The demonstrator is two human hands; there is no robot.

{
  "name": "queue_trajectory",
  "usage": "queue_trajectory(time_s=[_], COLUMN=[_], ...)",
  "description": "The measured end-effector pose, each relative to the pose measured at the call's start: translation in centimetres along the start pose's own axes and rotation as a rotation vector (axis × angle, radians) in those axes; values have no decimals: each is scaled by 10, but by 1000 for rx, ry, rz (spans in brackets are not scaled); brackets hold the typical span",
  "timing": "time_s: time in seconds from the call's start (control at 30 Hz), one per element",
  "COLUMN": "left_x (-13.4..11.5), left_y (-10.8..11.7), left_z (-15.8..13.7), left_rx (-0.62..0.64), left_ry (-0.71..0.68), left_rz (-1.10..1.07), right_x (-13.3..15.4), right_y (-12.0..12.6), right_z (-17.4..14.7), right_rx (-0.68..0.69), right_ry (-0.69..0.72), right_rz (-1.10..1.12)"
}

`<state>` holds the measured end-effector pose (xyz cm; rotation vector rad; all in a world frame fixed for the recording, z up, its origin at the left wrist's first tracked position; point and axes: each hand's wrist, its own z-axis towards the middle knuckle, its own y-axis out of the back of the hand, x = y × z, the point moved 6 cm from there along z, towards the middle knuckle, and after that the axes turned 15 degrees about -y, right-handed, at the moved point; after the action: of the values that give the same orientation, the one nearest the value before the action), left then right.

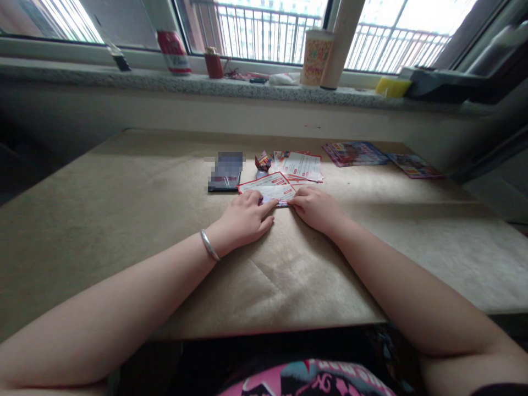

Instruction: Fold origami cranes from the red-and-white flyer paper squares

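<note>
- Hands, two: I have the left hand with fingers laid out over the sheet's near left part, thumb spread apart, not clenched; the right hand has curled fingertips on its near right corner, though whether they pinch it I cannot tell.
- Folded sheet, one: red-edged, printed, flat on the table under both hands' fingers.
- Bracelet, one: silver-coloured, on the left wrist.
- Dark flat object, one: far left of the sheet, surface pixelated.
- Crumpled wrapper, one: just beyond the sheet.
- Loose printed sheets: one overlapping pile, far right of the wrapper; I cannot count the leaves.
- Colourful printed piles, two: the larger pile farther right, the smaller pile right of it.
- On the windowsill, left to right: one can, one red container, one patterned cup, one yellow block.
</note>
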<state>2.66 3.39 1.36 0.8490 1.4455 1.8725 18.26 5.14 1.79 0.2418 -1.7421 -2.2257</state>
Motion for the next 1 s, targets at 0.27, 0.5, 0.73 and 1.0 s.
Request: queue_trajectory(time_s=[0.27, 0.5, 0.73, 1.0], left_x=[2, -3, -3, -2], left_y=[-2, -7, -3, -2], left_z=[1, 8, 10, 10], left_rx=[2, 26, 15, 23], left_ry=[38, -125, -125, -123], left_rz=[-52, -29, -18, -23], right_x=[-14, -10, 0, -16], right_y=[6, 9, 8, 6], right_z=[-1, -2, -4, -2], right_rx=[34, -22, 2, 70], right_ry=[-45, 18, 51, -17], right_rz=[42, 48, 87, 118])
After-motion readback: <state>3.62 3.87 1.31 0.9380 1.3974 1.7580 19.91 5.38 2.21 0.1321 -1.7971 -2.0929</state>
